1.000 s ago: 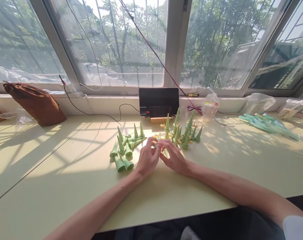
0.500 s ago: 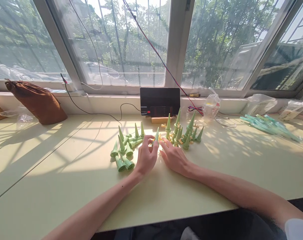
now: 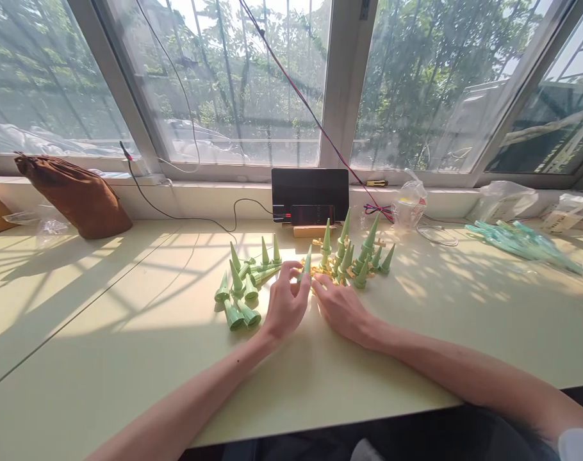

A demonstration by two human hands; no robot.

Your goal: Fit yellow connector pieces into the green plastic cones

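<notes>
My left hand is closed around a green cone-shaped piece, its tip pointing up. My right hand is beside it on the table, fingers bent and drawn together at the near edge of a pile of small yellow pieces. Whatever those fingertips hold, if anything, is hidden. Several loose green cones stand or lie left of my left hand. Beyond my right hand is a group of green cones, some with yellow pieces sticking out from their sides.
A black tablet leans at the back with a phone before it on a wooden stand. At the left sits a brown drawstring bag. Teal plastic items and a bagged cup are at the right; cables run along the back.
My hands have come apart; the cone stays in the left. My right fingers have gone from the cone down to the yellow pile and bent inward. The view has shifted slightly.
</notes>
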